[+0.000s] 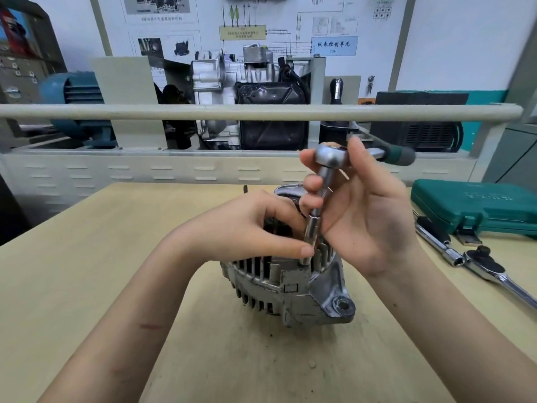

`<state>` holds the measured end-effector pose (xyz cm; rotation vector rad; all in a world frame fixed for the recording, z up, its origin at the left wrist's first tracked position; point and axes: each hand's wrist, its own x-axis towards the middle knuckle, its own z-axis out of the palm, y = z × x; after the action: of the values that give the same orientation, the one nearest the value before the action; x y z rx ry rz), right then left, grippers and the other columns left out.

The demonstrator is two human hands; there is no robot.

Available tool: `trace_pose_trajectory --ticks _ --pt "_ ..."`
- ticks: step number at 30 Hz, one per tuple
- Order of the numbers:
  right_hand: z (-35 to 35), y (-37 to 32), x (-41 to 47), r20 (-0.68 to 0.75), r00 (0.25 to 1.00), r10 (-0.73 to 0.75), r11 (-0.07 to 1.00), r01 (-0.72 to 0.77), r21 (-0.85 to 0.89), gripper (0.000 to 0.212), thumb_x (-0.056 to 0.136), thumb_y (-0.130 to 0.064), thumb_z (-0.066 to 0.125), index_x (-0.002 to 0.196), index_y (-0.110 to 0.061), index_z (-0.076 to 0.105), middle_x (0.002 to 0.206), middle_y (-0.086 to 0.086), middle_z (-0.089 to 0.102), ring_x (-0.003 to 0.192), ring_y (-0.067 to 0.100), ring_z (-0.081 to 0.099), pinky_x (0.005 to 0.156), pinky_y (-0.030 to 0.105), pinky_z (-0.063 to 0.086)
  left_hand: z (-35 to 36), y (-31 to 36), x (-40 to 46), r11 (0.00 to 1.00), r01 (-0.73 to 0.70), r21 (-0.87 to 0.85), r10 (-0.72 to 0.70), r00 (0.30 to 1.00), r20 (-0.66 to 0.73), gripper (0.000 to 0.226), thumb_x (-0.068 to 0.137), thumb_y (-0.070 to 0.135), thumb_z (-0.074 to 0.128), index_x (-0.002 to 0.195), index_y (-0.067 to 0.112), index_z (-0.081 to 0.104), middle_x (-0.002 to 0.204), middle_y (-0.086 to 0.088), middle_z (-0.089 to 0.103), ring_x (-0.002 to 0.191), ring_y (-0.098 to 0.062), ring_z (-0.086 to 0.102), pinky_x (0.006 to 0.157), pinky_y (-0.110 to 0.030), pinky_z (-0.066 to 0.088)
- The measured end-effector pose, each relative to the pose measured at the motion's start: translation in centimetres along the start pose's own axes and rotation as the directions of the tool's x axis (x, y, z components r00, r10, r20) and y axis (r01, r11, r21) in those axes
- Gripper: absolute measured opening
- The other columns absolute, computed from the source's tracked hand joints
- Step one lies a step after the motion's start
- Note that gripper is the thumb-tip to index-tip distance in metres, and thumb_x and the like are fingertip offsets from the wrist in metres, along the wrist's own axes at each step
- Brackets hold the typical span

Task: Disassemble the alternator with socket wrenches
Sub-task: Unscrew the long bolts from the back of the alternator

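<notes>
On the table in front of you, near its middle, the alternator sits with its finned housing facing up and a mounting ear with a bolt hole turned toward your right side. A ratchet wrench with a long extension and socket stands nearly upright over the alternator's top edge, the socket's lower end down among the fins.

Your left hand rests over the top of the alternator, fingers curled, thumb and fingertips pinching the socket's lower end. Your right hand is wrapped around the extension just under the ratchet head, fingers curled on the far side and the thumb up beside the head. The green-and-black handle sticks out to the right, away from you.

To the right on the table: a closed green tool case, and nearer you a second ratchet lying beside a long chrome socket bar; contact between them is hard to judge.

Beyond the table, a rail crosses the view, with a cutaway engine display and a wall diagram board behind.
</notes>
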<state>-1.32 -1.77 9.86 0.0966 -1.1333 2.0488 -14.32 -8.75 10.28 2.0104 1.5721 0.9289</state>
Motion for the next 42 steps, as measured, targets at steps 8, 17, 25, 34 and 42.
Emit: trace_pose_trajectory --ticks 8,17,25,34,42 --pt "1.2 0.4 0.9 -0.018 0.999 -0.049 0.999 0.049 -0.003 0.016 0.069 -0.023 0.048 0.063 -0.009 0.054 0.059 0.004 0.059 0.037 0.008 0.038 0.036 0.011 0.023 -0.7 -0.2 -0.2 0.998 -0.001 0.068 -0.005 0.996 0.094 0.017 0.069 0.008 0.072 0.085 0.014 0.07 0.087 0.012 0.066 0.077 0.003 0.059 0.074 -0.012 0.045" --pt "1.9 0.4 1.6 0.007 0.992 0.122 0.987 -0.121 -0.102 0.021 0.066 -0.025 0.042 0.058 -0.008 0.05 0.048 0.001 0.052 0.027 0.004 0.026 0.034 0.01 0.013 -0.8 -0.3 -0.3 0.997 -0.015 0.072 0.009 0.997 0.078 0.021 0.068 0.01 0.061 0.084 0.003 0.072 0.078 0.016 0.065 0.072 -0.006 0.059 0.073 -0.022 0.049" --pt "1.7 0.9 0.9 -0.007 1.0 -0.024 0.994 0.024 -0.103 0.021 0.072 -0.025 0.045 0.061 -0.011 0.056 0.056 0.001 0.058 0.035 0.006 0.041 0.034 0.011 0.026 -0.4 0.4 -0.5 0.998 0.031 0.061 -0.033 0.999 0.037 0.023 0.068 0.041 0.071 0.075 0.019 0.074 0.08 0.011 0.065 0.083 -0.014 0.06 0.083 -0.03 0.046" --pt "1.6 1.0 -0.2 -0.025 0.98 -0.198 0.972 0.193 -0.132 0.005 0.076 -0.012 0.053 0.078 -0.012 0.048 0.071 0.004 0.066 0.055 0.01 0.058 0.046 0.02 0.044 0.4 0.5 -0.3 0.995 0.025 0.102 -0.03 0.998 0.049 0.017 0.073 0.029 0.077 0.08 0.016 0.072 0.077 0.008 0.06 0.076 -0.005 0.054 0.071 -0.023 0.042" --pt "3.6 2.7 -2.0 -0.121 0.876 -0.467 0.824 0.381 -0.418 0.02 0.071 -0.011 0.061 0.07 -0.024 0.046 0.073 0.0 0.056 0.058 0.015 0.048 0.054 0.021 0.038 0.8 0.2 -0.3 0.971 -0.038 0.236 0.032 0.999 0.031 0.025 0.071 0.027 0.074 0.091 0.018 0.063 0.098 0.017 0.058 0.099 -0.005 0.05 0.092 -0.037 0.041"
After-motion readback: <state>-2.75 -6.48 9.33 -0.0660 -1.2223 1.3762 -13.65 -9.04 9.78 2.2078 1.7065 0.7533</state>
